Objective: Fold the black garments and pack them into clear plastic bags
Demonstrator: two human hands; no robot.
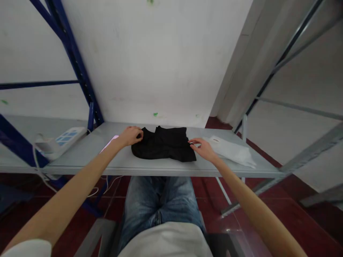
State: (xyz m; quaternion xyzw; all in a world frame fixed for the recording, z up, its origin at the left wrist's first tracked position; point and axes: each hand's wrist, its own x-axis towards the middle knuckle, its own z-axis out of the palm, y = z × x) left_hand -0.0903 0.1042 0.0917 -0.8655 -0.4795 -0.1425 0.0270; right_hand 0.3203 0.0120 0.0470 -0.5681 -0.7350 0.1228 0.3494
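Note:
A piece of black cloth (167, 144), perhaps a folded garment, lies flat on the grey shelf top (128, 162) in front of me. Its left end is rounded and its right end has uneven edges; the exact kind cannot be made out. My left hand (131, 136) is closed in a pinch on the cloth's upper left edge. At the opposite end, my right hand (203, 148) pinches the cloth's right edge between thumb and fingers. A white plastic bag (232, 151) lies flat just right of my right hand.
A phone-like object with a pinkish edge (109, 143) is partly hidden behind my left forearm. Farther left sits a white power strip (68, 139) with cables. Blue metal posts (77, 67) stand left, grey metal bars (300, 107) right, and a white wall (160, 64) behind.

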